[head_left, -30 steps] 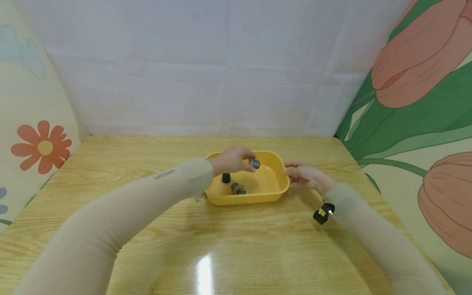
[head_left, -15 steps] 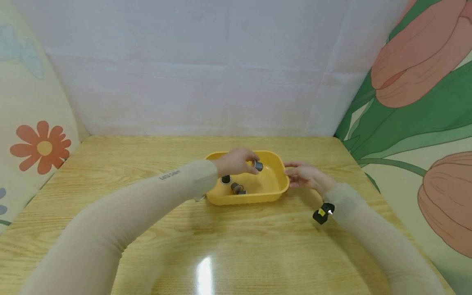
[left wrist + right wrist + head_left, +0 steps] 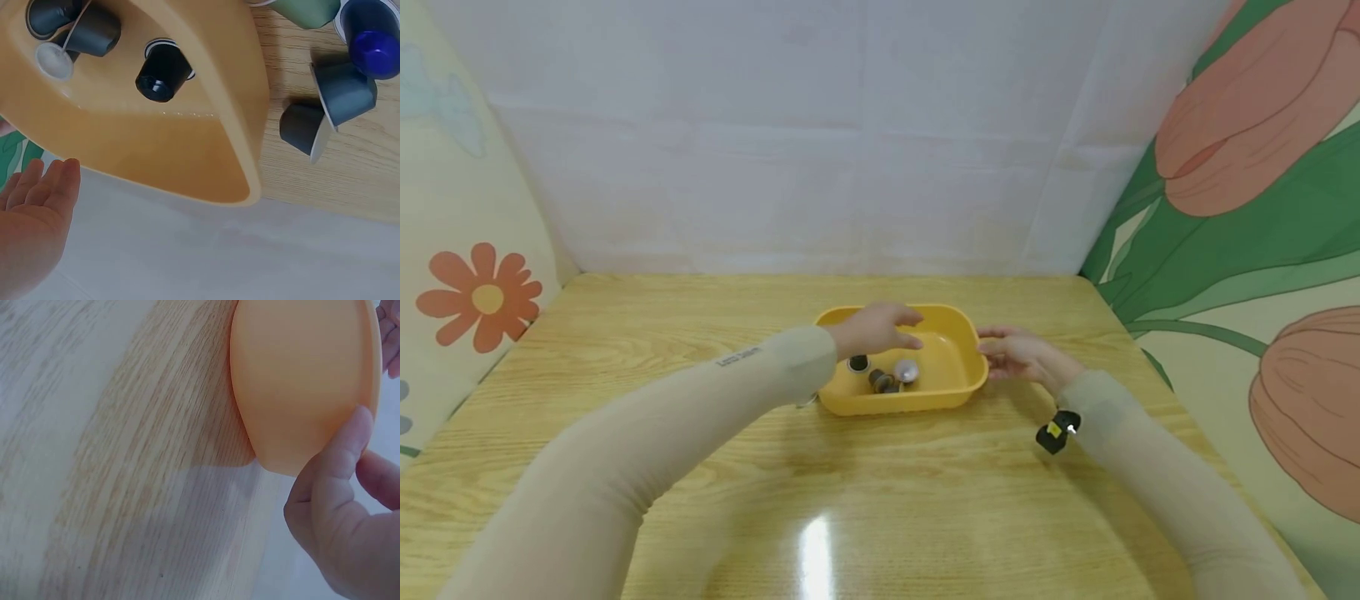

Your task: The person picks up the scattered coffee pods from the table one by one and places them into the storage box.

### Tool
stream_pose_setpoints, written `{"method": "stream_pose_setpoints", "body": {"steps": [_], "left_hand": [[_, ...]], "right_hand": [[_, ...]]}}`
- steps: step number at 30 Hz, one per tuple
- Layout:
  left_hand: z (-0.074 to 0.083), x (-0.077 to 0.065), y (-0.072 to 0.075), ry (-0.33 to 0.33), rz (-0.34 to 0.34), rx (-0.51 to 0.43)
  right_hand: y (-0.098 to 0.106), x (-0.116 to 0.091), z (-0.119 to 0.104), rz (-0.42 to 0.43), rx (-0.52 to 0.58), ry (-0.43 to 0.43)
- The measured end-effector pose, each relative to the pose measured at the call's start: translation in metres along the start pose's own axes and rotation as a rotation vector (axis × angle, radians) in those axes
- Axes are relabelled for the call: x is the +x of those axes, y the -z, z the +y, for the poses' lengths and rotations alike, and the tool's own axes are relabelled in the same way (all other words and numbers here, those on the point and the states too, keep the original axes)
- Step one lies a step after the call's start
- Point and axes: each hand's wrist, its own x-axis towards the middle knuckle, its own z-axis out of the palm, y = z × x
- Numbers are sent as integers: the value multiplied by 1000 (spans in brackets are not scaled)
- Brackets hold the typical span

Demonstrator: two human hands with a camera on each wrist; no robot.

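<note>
Above the yellow tub point(image 3: 951, 358), my left hand point(image 3: 880, 327) has its thumb and fingers apart, holding nothing. Its extended fingers also show in the left wrist view. Inside the tub, a coffee capsule with a pale lid point(image 3: 907, 371) lies beside dark coffee capsules point(image 3: 881, 382). A black coffee capsule point(image 3: 164, 72) stands apart from them. My right hand point(image 3: 1018, 354) rests its fairly straight fingers against the tub's right end. In the right wrist view, fingers point(image 3: 340, 447) touch the outer wall near the rim.
Outside the tub, several more coffee capsules lie on the wooden table point(image 3: 880, 500): a teal one point(image 3: 347, 94), a dark blue one point(image 3: 374, 40) and a green one point(image 3: 306, 9) among them. My left forearm mostly hides them in the head view. A pale cloth point(image 3: 820, 167) hangs behind.
The coffee capsule pinched in my left hand has been let go and now lies in the tub with its pale lid up. Those fingers have spread. My right hand has stayed put.
</note>
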Motion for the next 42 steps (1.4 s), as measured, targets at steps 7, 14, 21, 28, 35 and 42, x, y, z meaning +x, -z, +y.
{"method": "stream_pose_setpoints", "body": {"steps": [7, 14, 21, 28, 35, 42], "left_hand": [[-10, -3, 4, -21, 39, -15], [-15, -12, 7, -10, 67, -56], [-18, -20, 9, -5, 96, -93], [-25, -28, 7, -16, 121, -136], [-28, -40, 8, 3, 145, -149], [-33, -47, 9, -13, 193, -137]], "right_hand": [[2, -1, 0, 10, -22, -6], [2, -1, 0, 20, -33, -18], [2, -2, -1, 15, -16, -1], [2, -4, -1, 7, -13, -2], [2, -4, -1, 8, -9, 2], [4, -3, -1, 13, 1, -5]]}}
